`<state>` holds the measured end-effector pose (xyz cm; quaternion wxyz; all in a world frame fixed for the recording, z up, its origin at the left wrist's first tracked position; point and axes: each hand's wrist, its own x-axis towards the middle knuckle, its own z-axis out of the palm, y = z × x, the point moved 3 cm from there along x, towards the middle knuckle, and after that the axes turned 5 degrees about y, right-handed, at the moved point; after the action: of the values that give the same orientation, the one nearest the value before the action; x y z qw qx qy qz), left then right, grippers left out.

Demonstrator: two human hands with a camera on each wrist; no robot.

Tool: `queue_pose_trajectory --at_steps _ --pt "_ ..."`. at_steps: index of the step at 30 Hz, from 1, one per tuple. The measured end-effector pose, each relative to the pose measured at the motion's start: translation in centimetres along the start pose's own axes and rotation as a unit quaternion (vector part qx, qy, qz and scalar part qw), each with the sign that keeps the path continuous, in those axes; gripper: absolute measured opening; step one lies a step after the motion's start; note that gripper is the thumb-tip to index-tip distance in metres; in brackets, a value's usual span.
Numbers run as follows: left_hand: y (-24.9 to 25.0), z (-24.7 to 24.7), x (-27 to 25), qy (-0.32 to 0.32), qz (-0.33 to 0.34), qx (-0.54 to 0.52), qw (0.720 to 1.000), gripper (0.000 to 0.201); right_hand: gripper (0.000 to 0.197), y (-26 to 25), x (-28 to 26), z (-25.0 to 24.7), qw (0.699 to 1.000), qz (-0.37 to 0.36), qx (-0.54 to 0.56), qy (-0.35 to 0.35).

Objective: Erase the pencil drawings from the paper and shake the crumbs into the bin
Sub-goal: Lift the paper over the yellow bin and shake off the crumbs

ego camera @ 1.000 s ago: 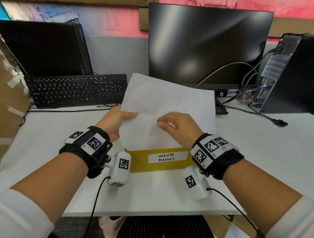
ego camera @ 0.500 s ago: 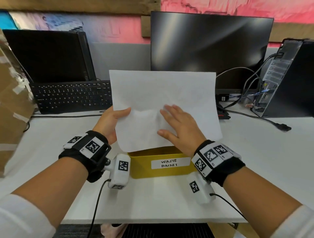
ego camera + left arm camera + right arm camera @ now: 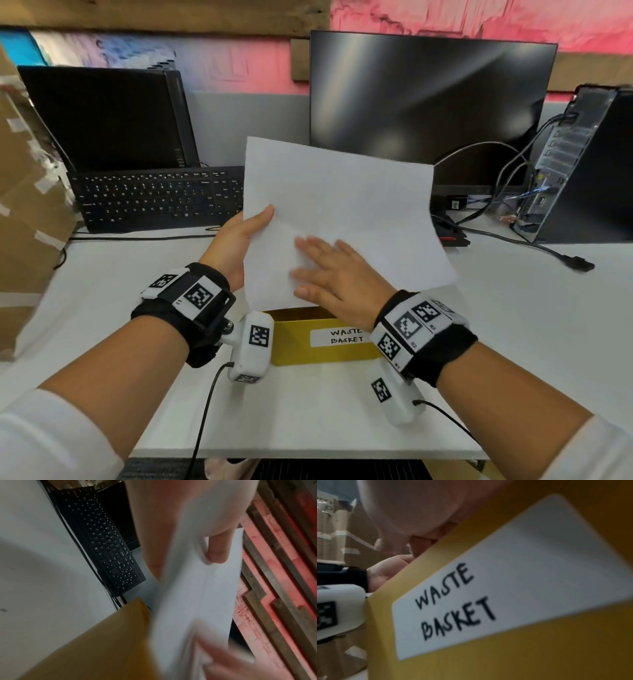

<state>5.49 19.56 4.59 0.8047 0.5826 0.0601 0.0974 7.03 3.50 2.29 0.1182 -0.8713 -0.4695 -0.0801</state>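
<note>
A white sheet of paper (image 3: 346,212) is held upright and tilted over a yellow box labelled WASTE BASKET (image 3: 298,346). My left hand (image 3: 239,240) pinches the sheet's left edge, thumb on the near face. My right hand (image 3: 329,270) lies flat with straight fingers against the lower middle of the sheet. In the left wrist view the paper (image 3: 205,595) is blurred, with the left thumb (image 3: 219,550) on it and the yellow box (image 3: 102,642) below. The right wrist view is filled by the box's label (image 3: 513,581). No pencil marks are visible on the sheet.
The box stands on a white desk (image 3: 513,325). A black keyboard (image 3: 154,198) and a laptop (image 3: 102,116) are at the back left, a monitor (image 3: 428,109) behind the paper, a computer tower (image 3: 582,164) with cables at the right, cardboard (image 3: 24,205) at the far left.
The right hand went from pinching the sheet to lying flat on it, and has slid slightly down. The paper has tilted, its top left corner now nearer the middle.
</note>
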Motion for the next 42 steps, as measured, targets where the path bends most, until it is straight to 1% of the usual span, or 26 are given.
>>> queue_pose_trajectory --at_steps 1,2,3,4,5,6,7,8,9,11,12,13,15,17,20,21,22,23,25,28,30,32,34,35,39,42 --pt "0.0 -0.2 0.0 0.004 0.002 0.003 1.0 0.034 0.057 -0.1 -0.2 0.3 1.0 -0.005 0.029 -0.007" --pt "0.0 -0.4 0.0 0.008 0.004 0.004 1.0 0.033 0.062 -0.2 -0.5 0.4 0.999 -0.01 0.048 -0.005" --pt "0.1 -0.7 0.1 0.012 0.006 0.005 1.0 0.031 0.07 -0.3 -0.9 0.4 0.998 -0.01 0.053 0.011" --pt "0.1 -1.0 0.1 0.014 0.007 0.006 1.0 0.03 0.072 0.0 -1.2 0.2 0.997 0.001 0.055 0.045" --pt "0.1 -1.2 0.1 0.016 0.01 0.008 1.0 0.029 0.068 0.6 -1.4 -0.2 0.994 0.017 0.047 0.098" --pt "0.2 -1.5 0.1 0.019 0.013 0.013 1.0 0.031 0.06 1.4 -1.4 -0.7 0.985 0.034 0.032 0.163" --pt "0.3 -1.8 0.1 0.023 0.016 0.019 0.999 0.035 0.05 2.2 -1.5 -1.3 0.97 0.057 0.012 0.235" --pt "0.4 -2.0 0.0 0.026 0.02 0.026 0.999 0.038 0.042 3.1 -1.5 -2.0 0.952 0.095 -0.014 0.291" --pt "0.5 -2.2 0.0 0.027 0.024 0.033 0.999 0.038 0.04 4.2 -1.5 -2.6 0.937 0.149 -0.033 0.315" --pt "0.8 -2.3 -0.2 0.023 0.032 0.043 0.998 0.035 0.05 6.0 -1.4 -3.6 0.921 0.265 -0.047 0.283" --pt "1.0 -2.3 -0.2 0.021 0.035 0.047 0.998 0.033 0.055 6.6 -1.4 -4.1 0.914 0.307 -0.042 0.263" --pt "1.2 -2.3 -0.3 0.02 0.038 0.051 0.998 0.031 0.059 7.2 -1.3 -4.4 0.907 0.334 -0.03 0.253" --pt "1.5 -2.2 -0.3 0.019 0.043 0.053 0.997 0.03 0.074 8.2 -0.9 -4.9 0.891 0.375 0.007 0.257" --pt "1.7 -2.1 -0.3 0.017 0.046 0.056 0.997 0.03 0.086 8.8 -0.6 -5.4 0.863 0.416 0.057 0.28" --pt "1.9 -2.0 -0.5 0.019 0.05 0.063 0.997 0.029 0.09 9.3 -0.3 -6.2 0.813 0.463 0.169 0.311" --pt "2.0 -1.9 -0.6 0.02 0.051 0.062 0.997 0.029 0.092 9.2 -0.3 -6.4 0.8 0.47 0.188 0.322" --pt "2.0 -1.9 -0.6 0.021 0.052 0.059 0.997 0.03 0.094 8.9 -0.1 -6.6 0.794 0.472 0.191 0.331" --pt "1.9 -1.8 -0.6 0.022 0.051 0.055 0.997 0.03 0.097 8.6 0.0 -6.8 0.795 0.471 0.181 0.337" --pt "1.9 -1.7 -0.7 0.023 0.048 0.048 0.997 0.03 0.108 7.7 0.5 -7.1 0.812 0.459 0.136 0.334" --pt "1.8 -1.5 -0.7 0.026 0.048 0.041 0.998 0.03 0.129 6.4 0.8 -7.1 0.853 0.433 0.046 0.287" --pt "1.8 -1.5 -0.8 0.028 0.05 0.04 0.998 0.03 0.132 6.1 0.8 -7.0 0.868 0.421 -0.007 0.263" --pt "1.7 -1.6 -0.9 0.03 0.053 0.039 0.997 0.03 0.124 6.1 0.8 -7.0 0.861 0.422 -0.006 0.285" --pt "1.7 -1.8 -0.9 0.033 0.053 0.038 0.997 0.03 0.111 6.5 0.7 -7.1 0.842 0.43 0.031 0.325" --pt "1.7 -1.9 -0.9 0.035 0.053 0.04 0.997 0.029 0.107 6.7 0.7 -7.1 0.835 0.435 0.044 0.333" --pt "1.8 -2.1 -0.9 0.039 0.056 0.043 0.997 0.029 0.115 7.3 0.1 -6.9 0.832 0.428 0.079 0.345" --pt "2.2 -2.3 -1.0 0.043 0.064 0.046 0.996 0.027 0.11 7.6 -1.2 -6.6 0.831 0.412 0.132 0.35"
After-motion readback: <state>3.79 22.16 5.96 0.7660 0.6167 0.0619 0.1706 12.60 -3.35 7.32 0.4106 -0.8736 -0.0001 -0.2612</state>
